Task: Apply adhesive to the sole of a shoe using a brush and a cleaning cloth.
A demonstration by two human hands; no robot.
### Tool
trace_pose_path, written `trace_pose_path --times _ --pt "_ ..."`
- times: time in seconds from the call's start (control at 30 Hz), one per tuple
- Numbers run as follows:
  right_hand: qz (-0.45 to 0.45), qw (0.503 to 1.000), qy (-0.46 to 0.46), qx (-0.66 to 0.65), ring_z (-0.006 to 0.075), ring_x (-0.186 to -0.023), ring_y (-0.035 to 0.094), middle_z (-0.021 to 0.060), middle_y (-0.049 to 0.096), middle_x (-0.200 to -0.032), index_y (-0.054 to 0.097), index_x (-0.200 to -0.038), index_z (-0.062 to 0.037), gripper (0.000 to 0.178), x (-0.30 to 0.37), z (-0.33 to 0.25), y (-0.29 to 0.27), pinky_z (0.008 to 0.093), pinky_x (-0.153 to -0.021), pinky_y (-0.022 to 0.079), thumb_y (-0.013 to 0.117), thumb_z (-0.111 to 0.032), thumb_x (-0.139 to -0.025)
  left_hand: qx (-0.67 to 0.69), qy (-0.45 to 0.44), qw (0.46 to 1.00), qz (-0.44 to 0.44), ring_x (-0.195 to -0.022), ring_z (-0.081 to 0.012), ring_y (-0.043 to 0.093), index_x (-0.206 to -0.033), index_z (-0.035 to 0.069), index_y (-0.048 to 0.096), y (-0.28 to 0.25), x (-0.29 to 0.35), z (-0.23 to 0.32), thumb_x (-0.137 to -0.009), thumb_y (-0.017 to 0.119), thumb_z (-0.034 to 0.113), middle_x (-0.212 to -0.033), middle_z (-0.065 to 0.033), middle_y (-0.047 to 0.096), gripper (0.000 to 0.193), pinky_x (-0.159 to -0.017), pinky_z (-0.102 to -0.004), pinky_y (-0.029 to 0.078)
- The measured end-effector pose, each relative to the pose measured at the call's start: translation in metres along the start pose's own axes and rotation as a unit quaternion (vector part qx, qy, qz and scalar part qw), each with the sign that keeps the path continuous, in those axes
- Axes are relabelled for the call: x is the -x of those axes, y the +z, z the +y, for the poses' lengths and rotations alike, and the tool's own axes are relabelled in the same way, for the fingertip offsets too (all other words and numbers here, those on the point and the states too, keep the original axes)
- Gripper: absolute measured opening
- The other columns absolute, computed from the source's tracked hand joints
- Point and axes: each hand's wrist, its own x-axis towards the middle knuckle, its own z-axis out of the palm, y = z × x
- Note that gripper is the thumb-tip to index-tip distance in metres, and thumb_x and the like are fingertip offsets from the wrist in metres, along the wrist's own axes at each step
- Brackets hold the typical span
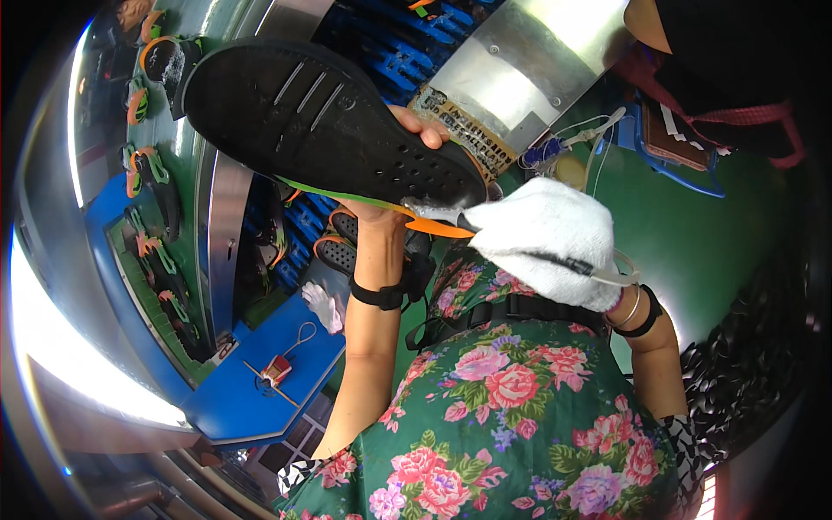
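A black shoe sole, with three slots, several small holes and a green and orange edge, is held up tilted by my bare left hand. That hand is closed round its near side; the fingers show over one edge and the palm is partly hidden beneath. My right hand, in a white knitted glove, is closed on a brush with pale bristles and a dark handle. The bristles touch the sole's edge beside an orange strap. A thin clear tube runs along the glove.
Shoes with orange and green straps move along a green belt at left. A blue table bears a red pot and a white glove. Blue slatted racks and a metal panel stand ahead. Black pieces lie heaped at right.
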Motion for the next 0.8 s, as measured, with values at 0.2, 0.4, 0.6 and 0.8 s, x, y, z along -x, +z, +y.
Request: trace_pose_path --times 0.2,0.4,0.6,0.8 --pt "0.030 0.999 0.028 -0.022 0.0249 -0.082 0.072 0.0111 0.078 -0.099 0.078 -0.096 -0.0040 0.020 0.004 0.003 0.000 0.0355 -0.074 0.057 0.081 -0.002 -0.077 0.002 0.018 1.000 0.011 -0.094 -0.0313 0.066 -0.113 -0.006 0.060 -0.005 -0.004 -0.003 -0.093 0.051 0.072 -0.099 -0.0176 0.066 0.081 -0.095 -0.0479 0.050" --pt "0.021 1.000 0.022 0.005 0.0259 -0.083 0.072 0.0114 0.077 -0.100 0.078 -0.098 -0.0049 0.021 0.007 0.007 -0.007 0.0365 -0.074 0.056 0.081 -0.003 -0.077 0.034 0.026 0.999 0.024 -0.094 -0.0325 0.066 -0.112 -0.007 0.059 0.001 -0.008 -0.004 -0.089 0.046 0.082 -0.095 -0.0206 0.068 0.093 -0.093 -0.0459 0.051" --pt "0.008 1.000 0.015 -0.022 0.0255 -0.084 0.071 0.0100 0.077 -0.103 0.078 -0.098 -0.0055 0.022 0.006 0.003 -0.008 0.0358 -0.073 0.056 0.082 -0.003 -0.076 0.064 0.009 0.998 0.016 -0.096 -0.0323 0.066 -0.114 -0.008 0.059 0.000 -0.011 -0.006 -0.089 0.047 0.081 -0.097 -0.0211 0.067 0.094 -0.094 -0.0449 0.051" --pt "0.022 0.999 0.023 -0.007 0.0248 -0.082 0.071 0.0092 0.078 -0.102 0.079 -0.097 -0.0068 0.022 0.007 0.002 -0.012 0.0360 -0.072 0.056 0.083 -0.004 -0.075 0.052 -0.002 0.999 0.015 -0.097 -0.0322 0.065 -0.114 -0.008 0.059 -0.002 -0.014 -0.008 -0.089 0.046 0.081 -0.099 -0.0213 0.067 0.094 -0.094 -0.0447 0.051"
